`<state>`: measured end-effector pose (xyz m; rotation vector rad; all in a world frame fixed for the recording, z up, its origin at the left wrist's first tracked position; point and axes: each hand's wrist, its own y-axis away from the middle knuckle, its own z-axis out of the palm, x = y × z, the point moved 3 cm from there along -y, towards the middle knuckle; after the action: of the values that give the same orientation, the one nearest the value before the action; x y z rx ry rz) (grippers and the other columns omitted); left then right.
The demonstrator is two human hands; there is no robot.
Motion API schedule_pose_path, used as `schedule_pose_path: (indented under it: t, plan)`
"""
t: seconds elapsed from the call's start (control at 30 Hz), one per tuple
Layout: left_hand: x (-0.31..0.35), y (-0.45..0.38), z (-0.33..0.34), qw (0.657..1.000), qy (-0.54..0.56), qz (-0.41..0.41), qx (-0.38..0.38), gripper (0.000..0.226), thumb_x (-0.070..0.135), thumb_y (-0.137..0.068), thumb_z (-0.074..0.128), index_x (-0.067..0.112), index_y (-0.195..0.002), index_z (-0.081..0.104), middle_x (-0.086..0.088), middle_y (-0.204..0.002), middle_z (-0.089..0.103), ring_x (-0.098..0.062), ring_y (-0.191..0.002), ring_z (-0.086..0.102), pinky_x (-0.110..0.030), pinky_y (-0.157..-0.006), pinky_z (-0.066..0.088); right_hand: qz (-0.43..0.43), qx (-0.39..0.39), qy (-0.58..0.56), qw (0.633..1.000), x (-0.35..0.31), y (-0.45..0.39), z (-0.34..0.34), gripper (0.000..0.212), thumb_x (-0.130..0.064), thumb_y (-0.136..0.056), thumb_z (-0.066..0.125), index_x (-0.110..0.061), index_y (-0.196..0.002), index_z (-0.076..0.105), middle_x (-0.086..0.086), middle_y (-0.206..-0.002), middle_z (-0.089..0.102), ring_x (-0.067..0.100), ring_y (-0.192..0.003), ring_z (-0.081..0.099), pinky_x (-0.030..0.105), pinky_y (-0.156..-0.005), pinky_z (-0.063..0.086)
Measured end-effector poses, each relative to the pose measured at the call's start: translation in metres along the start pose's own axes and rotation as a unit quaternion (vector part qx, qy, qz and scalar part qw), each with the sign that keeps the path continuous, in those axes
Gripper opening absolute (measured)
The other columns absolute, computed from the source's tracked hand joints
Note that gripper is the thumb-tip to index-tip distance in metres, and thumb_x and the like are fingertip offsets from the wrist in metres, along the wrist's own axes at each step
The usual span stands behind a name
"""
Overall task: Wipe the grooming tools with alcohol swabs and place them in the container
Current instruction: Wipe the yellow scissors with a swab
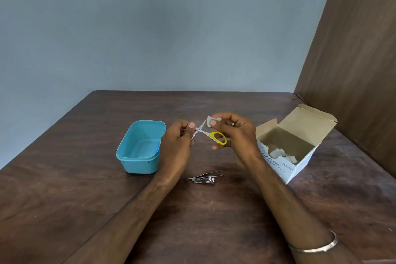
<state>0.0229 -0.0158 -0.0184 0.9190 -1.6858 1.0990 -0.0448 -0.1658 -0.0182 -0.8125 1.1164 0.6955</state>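
Both hands are up over the middle of the table (85, 188), working on a small pair of scissors (209, 134) with a yellow handle. The scissors are splayed open in the air between the hands. The left hand (177, 141) pinches one blade near the pivot, thumb tip on the metal, fingers curled. The right hand (233, 135) pinches a white swab (211, 121) between thumb and fingers against the other blade tip, and a lower finger sits at the yellow loop; there is a ring on one finger and a bangle (317, 246) on that wrist.

Left of the hands, close beside the left wrist, stands the blue container (139, 148), open. On the table near the person, between the forearms, lie tweezers (205, 174) and a nail clipper (203, 180), touching or nearly so. To the right sits the swab box (295, 148), flaps open, with white packets inside.
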Motion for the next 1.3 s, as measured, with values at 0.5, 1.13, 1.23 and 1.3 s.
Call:
schedule_pose_path:
  t: [0.5,1.13,1.23,1.3]
  plan:
    - [-0.005,0.007,0.008,0.875,0.316,-0.275,-0.242,0.017,0.025,-0.102,0.047,0.012,-0.105,0.056,0.003,-0.059,0.040,-0.004,-0.034,0.024,-0.018,-0.031,0.018,0.058,-0.107,-0.114,0.986,-0.002,0.001,0.006,0.015,-0.007,-0.077,0.074,-0.020,-0.082,0.079,0.009,-0.088,0.076,0.023,-0.070,0.075,0.030,-0.046,0.056]
    - [0.001,0.009,0.011,0.965,-0.118,0.229,-0.054,0.026,0.054,-0.094,0.049,0.029,-0.095,0.052,0.007,-0.067,0.062,-0.006,-0.063,0.061,-0.022,-0.055,0.047,0.016,0.008,-0.079,0.997,0.005,0.000,0.004,0.014,0.002,-0.083,0.075,-0.012,-0.083,0.079,0.011,-0.079,0.077,0.017,-0.064,0.073,0.027,-0.058,0.059]
    - [0.001,0.007,0.007,0.968,-0.092,0.234,-0.024,0.020,0.043,-0.100,0.049,0.025,-0.095,0.057,0.006,-0.064,0.062,-0.007,-0.054,0.061,-0.030,-0.049,0.051,0.030,-0.007,-0.058,0.998,0.006,0.002,0.007,0.010,-0.005,-0.085,0.076,-0.014,-0.088,0.079,0.010,-0.077,0.076,0.018,-0.065,0.071,0.030,-0.058,0.060]
    - [0.001,0.006,0.006,0.975,-0.071,0.212,-0.008,0.018,0.035,-0.102,0.050,0.026,-0.087,0.055,0.004,-0.061,0.061,-0.006,-0.049,0.057,-0.032,-0.049,0.048,0.034,-0.007,-0.053,0.998,0.006,0.002,0.007,0.010,-0.008,-0.086,0.076,-0.017,-0.089,0.078,0.009,-0.079,0.075,0.017,-0.064,0.070,0.031,-0.054,0.059]
